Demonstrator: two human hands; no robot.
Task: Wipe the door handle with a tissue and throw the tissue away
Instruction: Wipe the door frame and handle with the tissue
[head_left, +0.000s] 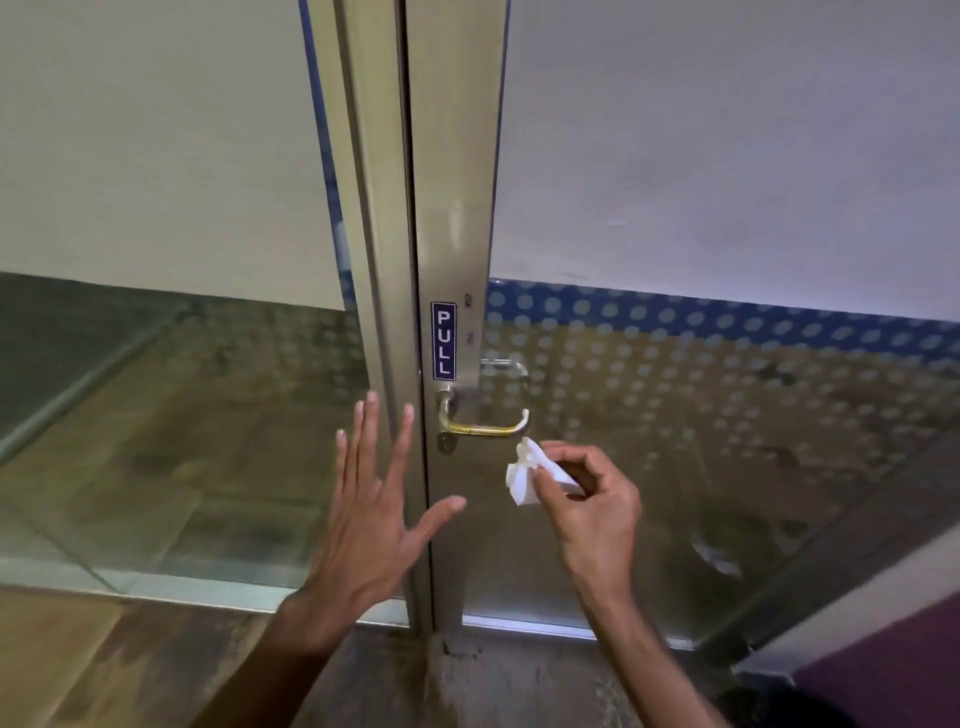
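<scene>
A silver lever door handle (485, 427) with a worn brassy bar sticks out of the metal door frame (452, 208), under a blue PULL sticker (443, 341). My right hand (589, 499) pinches a crumpled white tissue (523, 474) just below the handle's right end, a small gap apart from it. My left hand (371, 499) is spread flat with fingers apart, hovering at or on the frame to the left of the handle; I cannot tell whether it touches.
Glass panels (727, 441) with frosted film and a blue dotted band flank the frame. A second handle (506, 370) shows through the glass behind. The concrete threshold (498, 675) and brown floor lie below. A purple surface (883, 660) sits bottom right.
</scene>
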